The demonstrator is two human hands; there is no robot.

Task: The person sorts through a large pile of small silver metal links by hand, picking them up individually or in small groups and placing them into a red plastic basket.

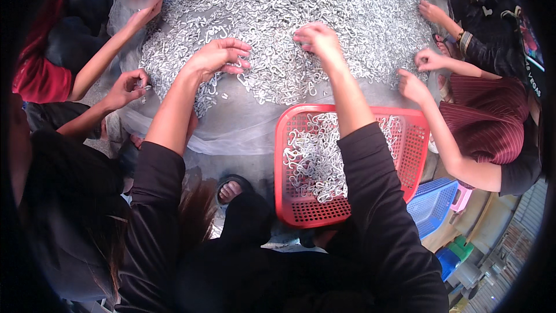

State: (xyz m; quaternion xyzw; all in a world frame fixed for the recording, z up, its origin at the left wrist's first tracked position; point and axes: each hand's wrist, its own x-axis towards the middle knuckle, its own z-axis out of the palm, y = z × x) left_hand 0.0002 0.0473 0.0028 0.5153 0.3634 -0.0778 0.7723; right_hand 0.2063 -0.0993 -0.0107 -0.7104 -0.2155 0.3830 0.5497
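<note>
A wide heap of small silvery hook-shaped pieces is spread over a sheet on the ground before me. My left hand hovers over the heap's near edge, its fingers stretched and apart, with nothing visible in them. To its right, my right hand is above the heap with fingers curled together; whatever they hold, if anything, is hidden. Under my right forearm stands a red plastic basket with perforated sides. Many of the same looped pieces lie in it, partly covered by my sleeve.
Other people's hands work around the heap: one at the left, several at the right, including one above the basket's far right corner. Translucent sheeting edges the heap. A blue basket and a pink container stand at lower right.
</note>
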